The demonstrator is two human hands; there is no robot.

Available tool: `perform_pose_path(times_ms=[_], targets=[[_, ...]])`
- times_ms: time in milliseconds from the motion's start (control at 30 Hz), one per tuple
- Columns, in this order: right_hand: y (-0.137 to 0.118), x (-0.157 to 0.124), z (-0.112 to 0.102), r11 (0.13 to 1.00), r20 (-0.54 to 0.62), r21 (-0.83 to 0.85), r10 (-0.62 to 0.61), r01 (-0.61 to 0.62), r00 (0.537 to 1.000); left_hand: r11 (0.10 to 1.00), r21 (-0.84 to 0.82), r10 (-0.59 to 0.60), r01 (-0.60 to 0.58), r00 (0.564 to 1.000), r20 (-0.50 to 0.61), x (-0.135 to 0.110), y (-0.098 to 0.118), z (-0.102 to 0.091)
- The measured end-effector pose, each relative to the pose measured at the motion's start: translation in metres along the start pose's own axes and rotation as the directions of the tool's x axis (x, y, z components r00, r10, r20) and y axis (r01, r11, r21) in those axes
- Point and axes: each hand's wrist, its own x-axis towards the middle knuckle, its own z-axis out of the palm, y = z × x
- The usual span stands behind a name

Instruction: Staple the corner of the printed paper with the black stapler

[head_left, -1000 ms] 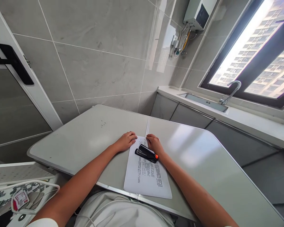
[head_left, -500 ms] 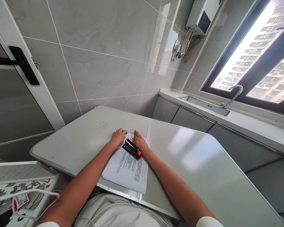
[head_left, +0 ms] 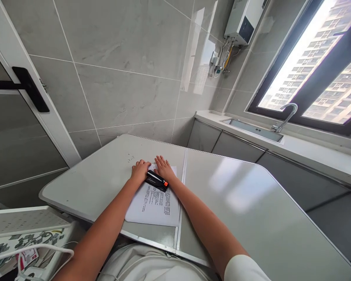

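Printed paper (head_left: 152, 214): on table (head_left: 236, 222), near side. Black stapler (head_left: 156, 181): atop paper. Right hand (head_left: 164, 169): flat on far end, fingers extended. Left hand (head_left: 139, 171): curled at far-left edge; whether pinching, cannot tell.

Daylight from the overexposed window (head_left: 295, 74) throws glare near the far right corner of the bench (head_left: 251, 218), wide-angle stretching distorting the margins.
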Motion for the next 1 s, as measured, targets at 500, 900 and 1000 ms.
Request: perform_pose_path(times_ms=[500,900,1000], targets=[[0.009,-0.071,-0.039,0.966,-0.203,0.119,0.249,-0.228,0.947,0.997,0.022,-0.068,0.068,0.998,-0.017,0.003,0.004,0.003],[0.049,-0.114,-0.042,0.902,-0.120,0.060,0.431,-0.427,0.894,0.996,-0.074,-0.055,0.050,0.996,-0.065,0.006,0.003,0.005],[0.047,-0.111,-0.044,0.908,-0.121,0.076,0.418,-0.411,0.901,0.984,-0.176,-0.040,0.028,0.997,-0.065,0.010,0.002,0.006]])
